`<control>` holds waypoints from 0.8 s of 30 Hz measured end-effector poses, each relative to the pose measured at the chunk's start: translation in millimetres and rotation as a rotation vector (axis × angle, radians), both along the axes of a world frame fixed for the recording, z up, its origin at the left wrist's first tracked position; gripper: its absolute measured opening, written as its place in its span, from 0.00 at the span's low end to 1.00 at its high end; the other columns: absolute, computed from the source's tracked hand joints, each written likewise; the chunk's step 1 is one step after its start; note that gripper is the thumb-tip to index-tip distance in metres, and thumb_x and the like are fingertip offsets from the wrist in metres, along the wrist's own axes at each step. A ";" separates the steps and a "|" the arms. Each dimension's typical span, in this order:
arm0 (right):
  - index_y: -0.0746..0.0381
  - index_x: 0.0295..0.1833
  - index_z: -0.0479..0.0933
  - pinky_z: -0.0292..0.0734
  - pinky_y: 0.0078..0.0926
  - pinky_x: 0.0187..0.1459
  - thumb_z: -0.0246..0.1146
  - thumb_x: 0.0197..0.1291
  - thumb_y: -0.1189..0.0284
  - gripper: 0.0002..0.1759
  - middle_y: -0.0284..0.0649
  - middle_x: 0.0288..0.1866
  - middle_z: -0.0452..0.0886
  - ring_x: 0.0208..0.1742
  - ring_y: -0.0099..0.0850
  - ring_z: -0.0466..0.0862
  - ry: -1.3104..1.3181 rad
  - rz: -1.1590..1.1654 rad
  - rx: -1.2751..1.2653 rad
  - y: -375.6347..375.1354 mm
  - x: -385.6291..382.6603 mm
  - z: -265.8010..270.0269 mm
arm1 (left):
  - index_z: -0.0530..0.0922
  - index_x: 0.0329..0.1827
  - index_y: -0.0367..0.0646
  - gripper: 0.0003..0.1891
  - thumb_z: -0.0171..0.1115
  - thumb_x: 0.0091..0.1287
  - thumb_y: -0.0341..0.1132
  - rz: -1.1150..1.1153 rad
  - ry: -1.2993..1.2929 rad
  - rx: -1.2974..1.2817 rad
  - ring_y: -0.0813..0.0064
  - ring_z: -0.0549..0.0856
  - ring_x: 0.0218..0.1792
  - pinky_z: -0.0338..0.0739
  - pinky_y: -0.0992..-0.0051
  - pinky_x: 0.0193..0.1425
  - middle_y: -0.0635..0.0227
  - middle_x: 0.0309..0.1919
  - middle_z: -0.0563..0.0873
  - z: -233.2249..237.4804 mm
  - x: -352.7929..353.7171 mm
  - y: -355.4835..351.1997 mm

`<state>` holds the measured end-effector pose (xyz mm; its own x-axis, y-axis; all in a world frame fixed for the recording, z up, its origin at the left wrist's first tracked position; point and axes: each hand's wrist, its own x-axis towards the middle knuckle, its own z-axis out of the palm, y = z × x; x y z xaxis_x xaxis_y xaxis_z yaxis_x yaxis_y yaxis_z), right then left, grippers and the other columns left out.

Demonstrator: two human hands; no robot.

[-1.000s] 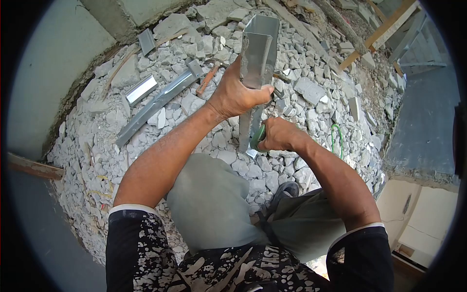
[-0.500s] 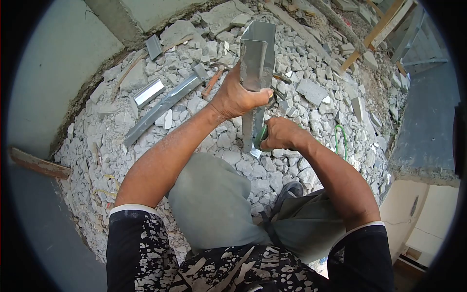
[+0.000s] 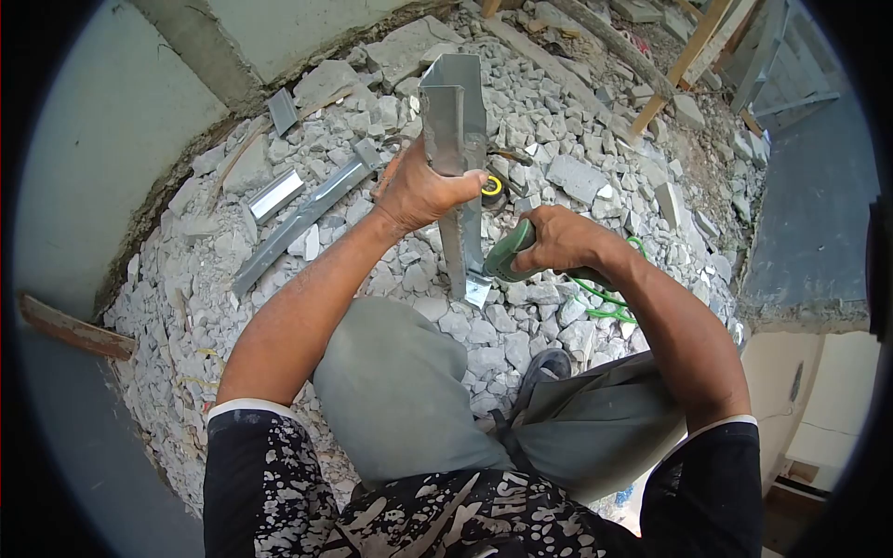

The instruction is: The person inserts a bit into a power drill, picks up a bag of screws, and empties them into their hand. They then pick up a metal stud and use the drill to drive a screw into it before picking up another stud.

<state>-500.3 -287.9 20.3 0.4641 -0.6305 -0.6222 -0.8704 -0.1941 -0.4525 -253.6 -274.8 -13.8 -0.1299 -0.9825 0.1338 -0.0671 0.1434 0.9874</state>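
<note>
My left grip [image 3: 424, 192] hugs the tall grey metal channel [image 3: 443, 126] at twelve o'clock; my right grip [image 3: 567, 240] squeezes the rounded green tool [image 3: 505, 256], at the channel's five o'clock. Loose grey stones [image 3: 517, 352] could roll, tipping the channel.

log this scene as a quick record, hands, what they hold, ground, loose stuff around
left hand: gripping a metal profile, open end up
right hand: holding a green tool; contact with the profile unclear
ground: broken rubble
left side: long metal piece, short shiny piece
by left thumb: black-and-yellow object
by right forearm: green cord
</note>
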 end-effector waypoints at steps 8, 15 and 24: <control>0.69 0.53 0.85 0.83 0.37 0.53 0.79 0.53 0.64 0.26 0.50 0.45 0.91 0.48 0.39 0.90 -0.130 0.014 -0.039 7.8 -36.0 -6.9 | 0.81 0.62 0.38 0.29 0.77 0.59 0.43 0.007 -0.113 0.000 0.72 0.87 0.49 0.83 0.68 0.59 0.65 0.48 0.89 7.2 -6.9 -0.3; 0.68 0.47 0.86 0.85 0.41 0.55 0.78 0.49 0.56 0.28 0.56 0.46 0.91 0.50 0.49 0.91 -0.063 0.098 -0.058 19.7 -10.6 -55.3 | 0.74 0.69 0.38 0.36 0.78 0.59 0.39 0.006 -0.064 0.009 0.72 0.85 0.53 0.81 0.68 0.61 0.63 0.52 0.86 11.4 -17.1 4.3; 0.71 0.49 0.85 0.84 0.45 0.53 0.78 0.50 0.58 0.29 0.56 0.41 0.91 0.46 0.52 0.91 -0.012 0.146 -0.095 15.6 -4.5 -67.2 | 0.72 0.70 0.38 0.39 0.80 0.57 0.41 0.011 -0.086 -0.009 0.71 0.84 0.53 0.81 0.67 0.62 0.62 0.54 0.84 5.7 -13.8 1.3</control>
